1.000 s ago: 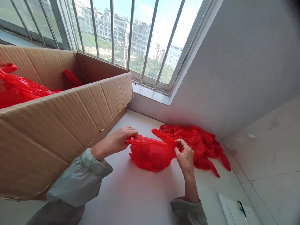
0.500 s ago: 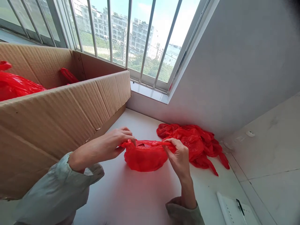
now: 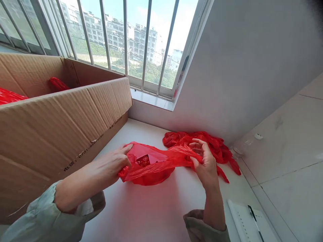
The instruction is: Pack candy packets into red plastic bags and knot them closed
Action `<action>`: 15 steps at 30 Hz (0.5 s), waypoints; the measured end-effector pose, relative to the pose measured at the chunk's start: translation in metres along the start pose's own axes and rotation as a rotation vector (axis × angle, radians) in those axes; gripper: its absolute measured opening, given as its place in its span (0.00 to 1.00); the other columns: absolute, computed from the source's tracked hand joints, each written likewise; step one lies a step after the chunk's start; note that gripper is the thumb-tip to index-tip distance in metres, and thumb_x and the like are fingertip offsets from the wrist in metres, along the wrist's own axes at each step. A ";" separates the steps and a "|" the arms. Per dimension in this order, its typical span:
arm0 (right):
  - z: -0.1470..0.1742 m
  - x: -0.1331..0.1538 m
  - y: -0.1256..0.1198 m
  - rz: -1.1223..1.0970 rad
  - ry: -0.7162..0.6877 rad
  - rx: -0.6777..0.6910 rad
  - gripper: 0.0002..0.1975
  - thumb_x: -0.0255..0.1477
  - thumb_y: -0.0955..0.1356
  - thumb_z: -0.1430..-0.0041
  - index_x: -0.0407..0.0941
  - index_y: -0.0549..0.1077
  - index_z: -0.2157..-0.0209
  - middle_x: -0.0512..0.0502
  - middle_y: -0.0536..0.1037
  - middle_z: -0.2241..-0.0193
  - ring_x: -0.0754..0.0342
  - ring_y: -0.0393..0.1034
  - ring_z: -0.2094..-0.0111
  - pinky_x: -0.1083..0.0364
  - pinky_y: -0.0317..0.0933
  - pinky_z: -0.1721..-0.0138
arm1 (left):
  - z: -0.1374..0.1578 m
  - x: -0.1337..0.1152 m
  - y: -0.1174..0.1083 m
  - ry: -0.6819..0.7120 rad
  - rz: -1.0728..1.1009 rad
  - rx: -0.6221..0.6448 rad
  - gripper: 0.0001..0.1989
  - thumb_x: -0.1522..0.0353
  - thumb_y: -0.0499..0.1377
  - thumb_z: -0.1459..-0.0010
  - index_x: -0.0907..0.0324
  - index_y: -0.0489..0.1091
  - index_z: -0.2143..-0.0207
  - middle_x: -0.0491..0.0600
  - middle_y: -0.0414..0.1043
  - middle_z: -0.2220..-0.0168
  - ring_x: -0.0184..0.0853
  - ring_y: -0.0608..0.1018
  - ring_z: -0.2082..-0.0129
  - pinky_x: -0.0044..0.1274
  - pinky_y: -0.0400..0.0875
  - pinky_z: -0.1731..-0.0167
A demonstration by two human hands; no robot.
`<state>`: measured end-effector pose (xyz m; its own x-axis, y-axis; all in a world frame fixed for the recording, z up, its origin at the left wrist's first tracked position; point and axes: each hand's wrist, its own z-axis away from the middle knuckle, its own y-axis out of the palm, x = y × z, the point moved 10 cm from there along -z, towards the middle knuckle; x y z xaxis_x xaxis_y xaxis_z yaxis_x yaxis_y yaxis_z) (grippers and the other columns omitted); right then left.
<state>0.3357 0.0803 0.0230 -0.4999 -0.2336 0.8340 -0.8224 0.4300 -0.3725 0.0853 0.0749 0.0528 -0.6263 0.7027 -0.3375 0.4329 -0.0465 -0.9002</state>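
A thin red plastic bag [image 3: 153, 176] rests on the white tabletop, its mouth spread between my two hands. Inside, a dark red printed item [image 3: 143, 161] shows through the opening; what else the bag contains is hard to make out. At the bag's left end my left hand [image 3: 117, 163] grips the rim, the index finger lying along the edge. My right hand [image 3: 205, 161] pinches the right end between thumb and fingers and pulls it out into a stretched strip.
On the left stands a large open cardboard box [image 3: 75, 124] with red bags [image 3: 58, 84] inside. A crumpled heap of red plastic bags [image 3: 212, 144] lies against the wall. A notebook [image 3: 244, 222] with a pen [image 3: 255, 222] is at the lower right. A barred window [image 3: 136, 50] is behind.
My hands have moved apart, and the bag's mouth is wider, showing the printed item inside. The right end of the bag is drawn out to the right. The view has shifted slightly.
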 end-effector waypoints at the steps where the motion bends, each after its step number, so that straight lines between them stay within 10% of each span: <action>1: 0.002 0.006 0.001 0.022 -0.036 0.043 0.23 0.25 0.64 0.46 0.48 0.67 0.46 0.44 0.75 0.53 0.51 0.72 0.55 0.50 0.68 0.53 | -0.002 -0.005 0.002 0.010 -0.004 0.014 0.14 0.82 0.47 0.54 0.57 0.65 0.82 0.47 0.69 0.71 0.38 0.73 0.65 0.24 0.68 0.61; 5: 0.018 0.040 0.009 0.140 -0.225 0.219 0.31 0.25 0.64 0.43 0.56 0.62 0.38 0.44 0.64 0.40 0.47 0.65 0.44 0.44 0.65 0.46 | -0.006 -0.019 0.009 0.056 0.006 0.063 0.12 0.82 0.47 0.61 0.58 0.62 0.82 0.48 0.67 0.70 0.39 0.71 0.64 0.29 0.68 0.58; 9: 0.035 0.072 0.028 0.215 -0.423 0.263 0.15 0.29 0.67 0.39 0.59 0.76 0.54 0.50 0.62 0.38 0.41 0.51 0.35 0.37 0.58 0.40 | -0.005 -0.026 0.017 0.076 0.035 0.121 0.11 0.83 0.49 0.62 0.59 0.55 0.83 0.48 0.66 0.68 0.38 0.70 0.63 0.36 0.64 0.46; 15: 0.035 0.045 0.086 0.529 -0.468 0.316 0.10 0.24 0.67 0.41 0.52 0.80 0.68 0.46 0.62 0.38 0.34 0.41 0.33 0.23 0.43 0.40 | -0.003 -0.026 0.030 0.103 0.010 0.210 0.12 0.84 0.53 0.64 0.59 0.62 0.84 0.54 0.71 0.55 0.48 0.63 0.38 0.38 0.61 0.41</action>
<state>0.2334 0.0761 0.0143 -0.8527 -0.4412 0.2797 -0.4455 0.3347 -0.8304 0.1167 0.0570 0.0356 -0.5481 0.7699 -0.3268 0.2877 -0.1933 -0.9380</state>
